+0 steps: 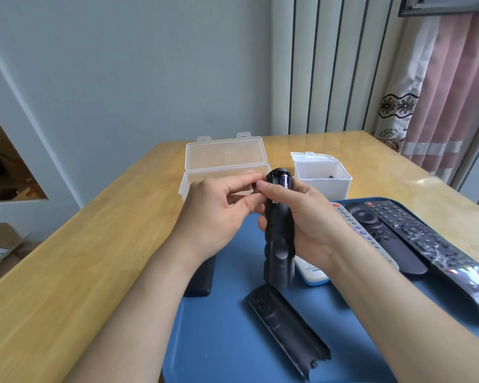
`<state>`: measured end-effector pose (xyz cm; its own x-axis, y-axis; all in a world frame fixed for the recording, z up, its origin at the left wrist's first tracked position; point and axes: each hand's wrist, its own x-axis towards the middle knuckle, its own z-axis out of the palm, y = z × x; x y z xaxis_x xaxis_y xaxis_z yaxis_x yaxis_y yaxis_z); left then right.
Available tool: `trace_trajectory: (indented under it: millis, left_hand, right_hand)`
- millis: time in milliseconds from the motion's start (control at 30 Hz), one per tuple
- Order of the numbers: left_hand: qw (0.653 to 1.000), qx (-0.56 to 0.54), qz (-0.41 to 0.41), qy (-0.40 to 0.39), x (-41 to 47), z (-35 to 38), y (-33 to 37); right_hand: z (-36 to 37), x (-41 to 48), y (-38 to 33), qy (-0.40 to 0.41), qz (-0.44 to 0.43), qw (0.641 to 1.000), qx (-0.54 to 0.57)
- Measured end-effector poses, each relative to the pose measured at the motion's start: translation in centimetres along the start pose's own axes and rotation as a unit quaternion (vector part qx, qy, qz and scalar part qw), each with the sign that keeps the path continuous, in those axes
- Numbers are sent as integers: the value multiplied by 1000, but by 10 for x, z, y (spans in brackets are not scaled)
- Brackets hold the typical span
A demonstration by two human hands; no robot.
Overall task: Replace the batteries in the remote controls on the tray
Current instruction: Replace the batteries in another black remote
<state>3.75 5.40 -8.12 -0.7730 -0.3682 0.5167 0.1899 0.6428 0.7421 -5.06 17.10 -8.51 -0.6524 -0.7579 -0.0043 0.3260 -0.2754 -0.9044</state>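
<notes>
My right hand [307, 225] grips a black remote [279, 244] upright over the blue tray [221, 327], its back facing me. The battery bay at its top is uncovered, and a purple battery [285, 181] sits inside. My left hand [219, 214] pinches a second purple battery [255, 185] at the bay's left edge; only its tip shows between the fingers. The remote's black battery cover [288, 330] lies loose on the tray in front of me.
Three more remotes lie on the tray's right: a white one [351, 228], a black one [382, 233], a long patterned one [432, 250]. Another dark remote [201, 280] lies under my left wrist. Two clear boxes stand open behind: a large one [224, 158], a small one [322, 175].
</notes>
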Motion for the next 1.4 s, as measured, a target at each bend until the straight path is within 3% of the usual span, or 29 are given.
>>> trace_trajectory:
  millis: [133, 233, 300, 367, 467, 600, 767, 900, 1100, 1167, 1233, 1333, 1400]
  left_hand:
    - [992, 100, 52, 49, 1, 2, -5]
    - [990, -14, 18, 142, 6, 1, -2]
    - [984, -97, -3, 149, 7, 2, 3]
    - [986, -106, -7, 130, 6, 5, 5]
    - [989, -50, 20, 136, 2, 9, 6]
    - [974, 78, 121, 173, 1, 8, 4]
    - [966, 96, 155, 185, 5, 9, -2]
    - [970, 109, 162, 147, 5, 12, -4]
    - [950, 226, 192, 102, 4, 15, -6]
    - [973, 170, 146, 58, 3, 14, -7]
    - [997, 47, 62, 4, 5, 9, -3]
    - [999, 0, 37, -21, 4, -7, 8]
    - [993, -10, 12, -121, 0, -20, 19]
  right_hand:
    - [3, 2, -1, 21, 28, 999, 30]
    - [4, 2, -3, 33, 54, 997, 35]
    - [5, 2, -3, 34, 50, 998, 27]
    - [7, 2, -1, 34, 41, 999, 9]
    - [9, 0, 1, 21, 23, 999, -28]
    - [11, -2, 4, 5, 1, 998, -56]
    - [14, -4, 4, -4, -24, 998, -58]
    - [15, -3, -1, 11, -37, 999, -14]
    - [10, -3, -5, 25, -51, 998, -17]
    - [10, -3, -5, 22, -62, 997, -26]
    - [8, -1, -6, 26, -80, 996, -33]
    - [4, 3, -10, 61, -92, 994, -16]
    - [-1, 5, -11, 95, -91, 991, -7]
